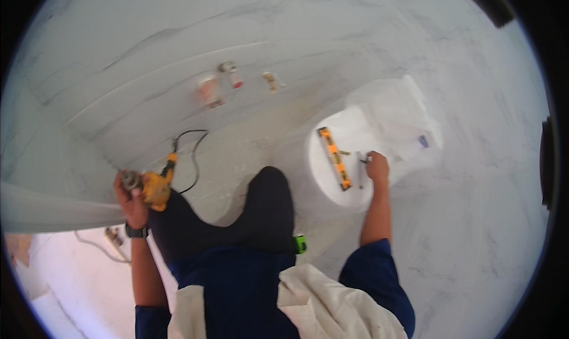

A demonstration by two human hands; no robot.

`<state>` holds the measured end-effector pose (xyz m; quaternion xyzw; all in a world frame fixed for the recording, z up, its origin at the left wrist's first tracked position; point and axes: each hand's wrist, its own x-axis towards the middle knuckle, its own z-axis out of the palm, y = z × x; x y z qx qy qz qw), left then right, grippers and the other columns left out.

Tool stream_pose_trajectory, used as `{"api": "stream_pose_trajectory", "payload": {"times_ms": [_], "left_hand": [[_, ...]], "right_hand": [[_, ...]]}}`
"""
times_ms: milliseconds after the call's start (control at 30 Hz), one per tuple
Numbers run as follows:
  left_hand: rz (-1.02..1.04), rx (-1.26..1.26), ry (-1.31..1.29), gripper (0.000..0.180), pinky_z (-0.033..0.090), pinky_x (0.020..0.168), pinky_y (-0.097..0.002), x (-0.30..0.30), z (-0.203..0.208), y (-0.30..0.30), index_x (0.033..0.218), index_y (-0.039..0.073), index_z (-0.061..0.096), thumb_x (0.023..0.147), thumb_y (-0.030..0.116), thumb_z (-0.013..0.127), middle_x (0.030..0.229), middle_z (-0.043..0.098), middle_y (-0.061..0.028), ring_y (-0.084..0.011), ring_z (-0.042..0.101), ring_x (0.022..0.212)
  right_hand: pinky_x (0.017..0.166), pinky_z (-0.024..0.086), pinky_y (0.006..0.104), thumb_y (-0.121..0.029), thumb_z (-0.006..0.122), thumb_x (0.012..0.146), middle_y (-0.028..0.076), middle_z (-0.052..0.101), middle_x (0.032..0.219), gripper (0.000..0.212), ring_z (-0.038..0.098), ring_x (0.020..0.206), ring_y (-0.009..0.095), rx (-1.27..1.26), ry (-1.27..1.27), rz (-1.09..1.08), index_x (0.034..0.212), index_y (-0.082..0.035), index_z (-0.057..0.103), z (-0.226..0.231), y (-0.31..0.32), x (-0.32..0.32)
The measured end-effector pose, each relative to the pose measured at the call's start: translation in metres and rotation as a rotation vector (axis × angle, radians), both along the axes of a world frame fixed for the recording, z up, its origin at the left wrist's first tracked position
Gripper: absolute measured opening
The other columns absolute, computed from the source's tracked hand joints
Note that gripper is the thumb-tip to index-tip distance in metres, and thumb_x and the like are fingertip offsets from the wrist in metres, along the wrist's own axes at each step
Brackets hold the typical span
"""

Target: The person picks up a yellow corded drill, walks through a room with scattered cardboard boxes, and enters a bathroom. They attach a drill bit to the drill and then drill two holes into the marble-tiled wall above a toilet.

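At the left, my left hand is closed around the grey front end of a yellow corded drill, which lies by my left thigh. Its handle points up and away, and a black cord loops from it. My right hand is over the white toilet lid, fingers pinched on a small dark piece too small to name. A thin grey rod lies beside those fingers. Left of it rests an orange and black spirit level, with a small brass-coloured piece against it.
Along the far wall stand a reddish-white container, a grey tool with a red end and a small yellowish item. A green tape measure sits by my right leg. Translucent plastic wraps the toilet tank. A cable runs at lower left.
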<state>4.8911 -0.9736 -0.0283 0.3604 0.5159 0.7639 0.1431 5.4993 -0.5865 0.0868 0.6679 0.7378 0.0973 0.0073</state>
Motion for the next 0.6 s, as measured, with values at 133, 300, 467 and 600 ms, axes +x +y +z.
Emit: {"api": "stream_pose_trajectory", "payload": {"times_ms": [133,300,467,600], "left_hand": [[0.028,-0.153,0.031,0.057,0.048,0.099,-0.0362,0.007,0.005,-0.002,0.149,0.003,0.04,0.102,0.026,0.063,0.119,0.061,-0.0085,-0.0189,0.061,0.11],[-0.105,-0.08,0.038,0.058,0.048,0.104,-0.0411,0.016,0.016,0.008,0.149,0.005,0.038,0.102,0.027,0.065,0.123,0.061,-0.012,-0.0225,0.063,0.112],[-0.131,-0.102,0.035,0.051,0.048,0.104,-0.0377,0.021,0.034,0.012,0.146,0.003,0.039,0.103,0.016,0.062,0.124,0.062,-0.0119,-0.0206,0.063,0.116],[-0.156,-0.12,0.04,0.052,0.047,0.106,-0.0377,0.024,0.044,0.011,0.147,0.003,0.038,0.103,0.017,0.063,0.126,0.062,-0.0122,-0.0213,0.063,0.118]], "right_hand": [[0.104,0.048,0.0439,-0.003,0.054,0.09,0.016,0.07,0.12,0.029,0.063,0.116,0.035,-0.023,0.132,0.2,0.113,-0.004,0.072,-0.045,0.025,0.054],[0.085,0.053,0.0401,-0.006,0.053,0.096,0.016,0.069,0.106,0.027,0.067,0.093,0.028,0.284,0.45,0.301,0.119,-0.001,0.064,-0.029,0.036,0.037],[0.065,0.043,0.0244,-0.012,0.06,0.098,0.0,0.057,0.088,0.023,0.049,0.07,0.008,0.092,1.383,0.254,0.118,-0.002,0.062,0.023,-0.017,-0.108],[0.083,0.053,0.0287,-0.004,0.073,0.091,0.004,0.066,0.094,0.018,0.066,0.089,0.015,-0.336,1.309,0.68,0.107,-0.003,0.064,0.022,-0.132,-0.276]]}}
